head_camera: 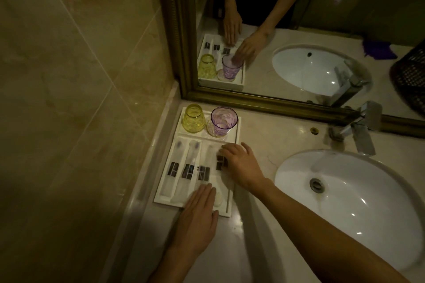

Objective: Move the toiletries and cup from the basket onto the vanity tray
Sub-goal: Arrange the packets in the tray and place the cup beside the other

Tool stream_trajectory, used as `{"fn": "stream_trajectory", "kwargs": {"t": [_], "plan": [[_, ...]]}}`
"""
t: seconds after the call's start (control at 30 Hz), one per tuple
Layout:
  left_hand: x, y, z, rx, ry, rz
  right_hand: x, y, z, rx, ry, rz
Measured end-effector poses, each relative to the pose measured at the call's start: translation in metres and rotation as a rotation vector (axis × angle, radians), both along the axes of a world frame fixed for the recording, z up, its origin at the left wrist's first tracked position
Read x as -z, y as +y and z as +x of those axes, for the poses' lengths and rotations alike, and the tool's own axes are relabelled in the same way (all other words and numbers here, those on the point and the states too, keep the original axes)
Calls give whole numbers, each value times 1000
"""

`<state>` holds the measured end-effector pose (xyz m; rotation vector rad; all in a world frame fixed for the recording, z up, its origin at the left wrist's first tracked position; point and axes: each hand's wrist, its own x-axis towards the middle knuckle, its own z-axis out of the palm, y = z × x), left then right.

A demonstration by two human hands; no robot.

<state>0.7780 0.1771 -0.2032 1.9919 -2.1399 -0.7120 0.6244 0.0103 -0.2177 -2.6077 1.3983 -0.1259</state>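
White and rectangular, the compartmented vanity tray is sitting on the beige marble counter, in the corner between the tiled wall and the bronze-framed mirror. In the tray's back compartment, the yellow patterned glass cup is standing upside down, and the purple patterned glass cup is standing upright just beside it on a clear round coaster. In the front compartments, three clear-wrapped toothbrush packets with dark labels are lying side by side, lengthwise. A fourth dark-labelled clear packet is lying at the tray's right side. The right hand is reaching over this packet with its fingers bent downward and fingertips touching it; whether they are pinching it cannot be told. The left hand is lying flat, fingers straight and together, on the tray's near edge, holding nothing. The white oval sink basin and chrome tap are sitting to the right, apart from the tray.
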Motion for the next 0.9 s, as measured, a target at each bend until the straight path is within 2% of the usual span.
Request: {"fn": "stream_trajectory", "kwargs": {"t": [0.17, 0.43, 0.7, 0.9], "plan": [[0, -11, -5, 20, -48, 2, 0, 6, 12, 4, 109, 64], [12, -12, 2, -24, -65, 10, 2, 16, 13, 29, 172, 27], [16, -8, 8, -58, -29, 5, -4, 18, 9, -8, 192, 63], [19, -6, 8, -77, 8, 8, 0, 9, 9, 25, 181, 16]]}}
